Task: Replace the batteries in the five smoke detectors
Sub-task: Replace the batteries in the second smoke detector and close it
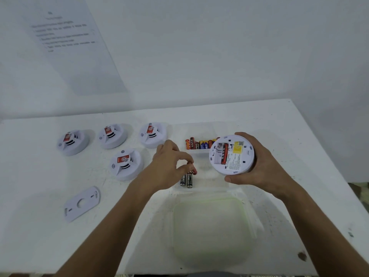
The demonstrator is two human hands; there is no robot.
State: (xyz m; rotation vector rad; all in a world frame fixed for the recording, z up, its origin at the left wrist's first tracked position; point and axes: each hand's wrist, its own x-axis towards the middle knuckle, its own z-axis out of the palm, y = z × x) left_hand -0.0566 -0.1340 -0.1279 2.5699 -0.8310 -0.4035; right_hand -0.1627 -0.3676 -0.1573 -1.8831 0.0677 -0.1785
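The right hand (257,166), at centre right of the frame, grips an upturned smoke detector (232,154) by its rim, thumb curled under the near edge and fingers wrapped around the far side; the forearm runs in from the lower right corner. The detector's back faces the camera, tilted, with its battery bay open and one red battery (225,153) seated in it beside an unfilled slot. The left hand (169,166), at centre frame, reaches in from the lower left with the wrist bent down and the fingertips drawn together, pinching a small reddish battery (192,169) just above two black batteries (186,179) lying side by side in a clear tray (219,182). A row of assorted batteries (201,143) stands in a clear box behind. Four more smoke detectors (126,164) sit face up at mid left on the white table (40,226). A detached backplate (82,203) lies at lower left. A pale lid (211,228) rests at lower centre.
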